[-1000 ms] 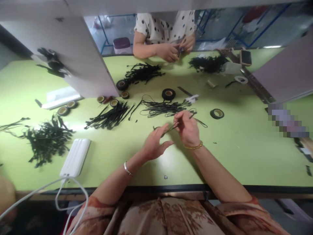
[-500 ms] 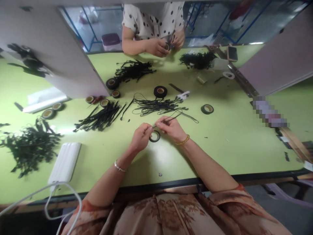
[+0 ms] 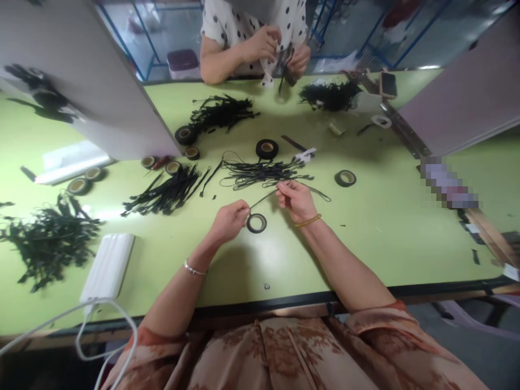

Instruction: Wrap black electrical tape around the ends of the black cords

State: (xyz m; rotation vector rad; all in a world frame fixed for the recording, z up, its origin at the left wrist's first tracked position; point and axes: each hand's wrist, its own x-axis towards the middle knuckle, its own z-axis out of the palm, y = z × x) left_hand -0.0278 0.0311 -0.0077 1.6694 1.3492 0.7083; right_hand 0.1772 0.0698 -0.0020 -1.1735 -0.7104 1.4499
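Observation:
A thin black cable [image 3: 263,200] stretches between my two hands above the green table. My left hand [image 3: 231,221] is closed in a pinch on its left end. Farther right, my right hand [image 3: 299,203] pinches the same cable, and a loop of it extends past the fingers. Close under the left fingertips is a narrow roll of black tape [image 3: 264,225]; whether it hangs or lies on the table I cannot tell. Just beyond the right hand lies a loose bundle of black cables [image 3: 260,173].
Black tape rolls [image 3: 345,177] and heaps of black cables [image 3: 162,192] lie around. A white power bank [image 3: 109,265] with a white cord is at the left. Upright panels [image 3: 117,81] flank the table. Across it, a person in a dotted shirt [image 3: 219,24] handles something dark.
My right hand has slid right and away along the cable, and my left hand has shifted slightly left, so more cable shows between them. The person opposite has raised one hand.

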